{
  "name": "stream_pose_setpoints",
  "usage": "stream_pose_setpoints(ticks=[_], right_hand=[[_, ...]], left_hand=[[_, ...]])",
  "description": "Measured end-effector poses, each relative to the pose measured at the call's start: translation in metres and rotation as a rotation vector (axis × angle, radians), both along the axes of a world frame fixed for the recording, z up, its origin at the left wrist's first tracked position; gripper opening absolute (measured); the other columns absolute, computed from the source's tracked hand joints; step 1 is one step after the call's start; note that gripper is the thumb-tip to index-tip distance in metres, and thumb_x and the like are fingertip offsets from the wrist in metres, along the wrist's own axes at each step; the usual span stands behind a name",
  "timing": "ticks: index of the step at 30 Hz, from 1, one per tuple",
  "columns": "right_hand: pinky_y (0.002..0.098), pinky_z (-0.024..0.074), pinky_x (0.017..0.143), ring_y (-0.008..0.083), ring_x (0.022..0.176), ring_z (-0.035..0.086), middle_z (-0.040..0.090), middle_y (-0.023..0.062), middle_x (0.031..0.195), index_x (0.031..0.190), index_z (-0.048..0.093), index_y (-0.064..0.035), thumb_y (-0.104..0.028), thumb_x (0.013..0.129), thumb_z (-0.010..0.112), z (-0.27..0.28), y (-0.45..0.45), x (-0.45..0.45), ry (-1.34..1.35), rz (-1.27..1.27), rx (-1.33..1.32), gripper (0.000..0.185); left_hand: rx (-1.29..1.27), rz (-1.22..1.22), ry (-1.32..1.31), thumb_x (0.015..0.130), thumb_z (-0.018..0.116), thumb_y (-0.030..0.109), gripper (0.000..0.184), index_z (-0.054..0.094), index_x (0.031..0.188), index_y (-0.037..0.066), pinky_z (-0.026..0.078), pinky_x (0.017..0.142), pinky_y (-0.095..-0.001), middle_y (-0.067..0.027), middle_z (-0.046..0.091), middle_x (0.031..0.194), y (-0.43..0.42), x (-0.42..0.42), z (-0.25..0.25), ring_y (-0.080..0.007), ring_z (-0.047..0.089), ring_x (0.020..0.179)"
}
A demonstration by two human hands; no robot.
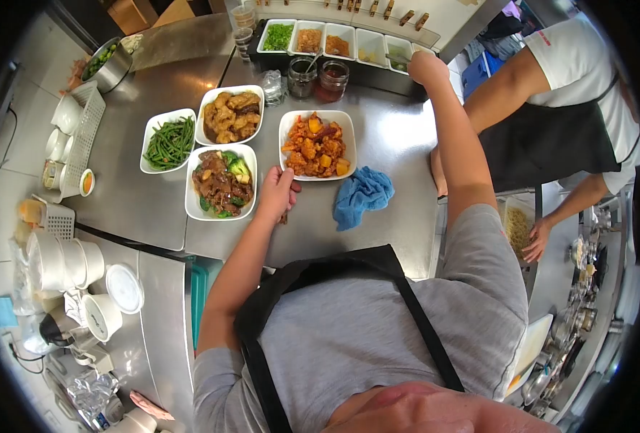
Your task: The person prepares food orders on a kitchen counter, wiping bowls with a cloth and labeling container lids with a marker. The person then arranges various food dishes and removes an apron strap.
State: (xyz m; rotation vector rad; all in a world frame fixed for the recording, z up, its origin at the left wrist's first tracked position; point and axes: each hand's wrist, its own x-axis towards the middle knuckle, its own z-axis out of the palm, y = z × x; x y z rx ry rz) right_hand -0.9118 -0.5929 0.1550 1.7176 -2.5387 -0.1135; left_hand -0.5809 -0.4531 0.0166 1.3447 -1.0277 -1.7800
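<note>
My left hand (278, 192) is at the lower left corner of a white square bowl (284, 137) of glazed fried pieces (317, 147), its fingers curled against the rim. My right hand (428, 68) reaches to the far right end of a row of garnish tubs (338, 42). Its fingers are closed, and what they hold is hidden. Left of the glazed dish stand bowls of green beans (170, 142), brown sauced pieces (231, 117) and sliced meat with broccoli (223, 182). A crumpled blue cloth (363, 196) lies close to the glazed dish.
Two glass jars (332, 81) stand before the tubs, one with a spoon. On the right, a person (576, 94) in a black apron reaches toward a container of noodles (516, 227). White baskets (84, 137), stacked tubs (45, 260) and a metal pot (110, 66) line the left side.
</note>
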Motion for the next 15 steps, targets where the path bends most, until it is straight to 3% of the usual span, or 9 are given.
stream_pose_setpoints(ticks=[2,6,9,10,13,15], right_hand=[[0.0363,0.0441,0.075,0.0286,0.089,0.055,0.057,0.0154,0.096,0.086,0.062,-0.0054,-0.017,0.073,0.041,-0.001,-0.007,0.005,-0.018,-0.002,0.009,0.027],[0.0403,0.0450,0.069,0.0311,0.082,0.057,0.060,0.0168,0.086,0.085,0.061,-0.0009,-0.016,0.072,0.040,-0.042,-0.068,-0.049,-0.013,0.233,0.111,0.028],[0.0360,0.0443,0.071,0.0279,0.088,0.056,0.058,0.0167,0.093,0.087,0.061,-0.0029,-0.016,0.073,0.039,-0.028,-0.066,-0.039,-0.181,-0.031,0.327,0.029],[0.0398,0.0446,0.067,0.0302,0.082,0.057,0.060,0.0167,0.086,0.081,0.060,-0.0010,-0.025,0.075,0.041,-0.028,-0.065,-0.035,-0.275,-0.152,0.340,0.031],[0.0401,0.0437,0.072,0.0297,0.088,0.055,0.058,0.0165,0.094,0.085,0.059,-0.0026,-0.031,0.077,0.043,-0.022,-0.050,-0.013,-0.072,0.009,-0.126,0.034],[0.0401,0.0422,0.077,0.0293,0.094,0.053,0.055,0.0153,0.100,0.092,0.057,-0.0041,-0.036,0.077,0.046,-0.018,-0.060,0.017,-0.090,0.117,-0.176,0.037]], left_hand=[[0.013,-0.004,0.007,0.086,0.039,0.025,0.020,0.040,0.083,0.005,0.029,0.029,-0.0184,-0.0074,0.050,0.063,0.000,0.000,0.001,-0.0070,0.040,0.038],[0.012,-0.012,0.020,0.086,0.038,0.025,0.020,0.039,0.084,0.005,0.029,0.029,-0.0184,-0.0082,0.050,0.064,-0.001,0.001,-0.003,-0.0068,0.040,0.038],[0.037,-0.013,0.041,0.086,0.038,0.024,0.019,0.039,0.085,0.005,0.029,0.029,-0.0183,-0.0083,0.050,0.064,-0.002,0.002,-0.004,-0.0069,0.040,0.038],[0.039,-0.016,0.043,0.086,0.038,0.024,0.018,0.039,0.086,0.005,0.029,0.029,-0.0183,-0.0082,0.051,0.064,-0.002,0.002,-0.006,-0.0069,0.040,0.037],[0.056,-0.021,0.042,0.086,0.038,0.024,0.018,0.039,0.086,0.006,0.029,0.029,-0.0181,-0.0082,0.051,0.064,-0.003,0.003,-0.008,-0.0070,0.040,0.037],[0.059,-0.017,0.053,0.086,0.038,0.024,0.018,0.039,0.086,0.006,0.029,0.030,-0.0179,-0.0082,0.051,0.064,-0.003,0.003,-0.005,-0.0071,0.040,0.037]])
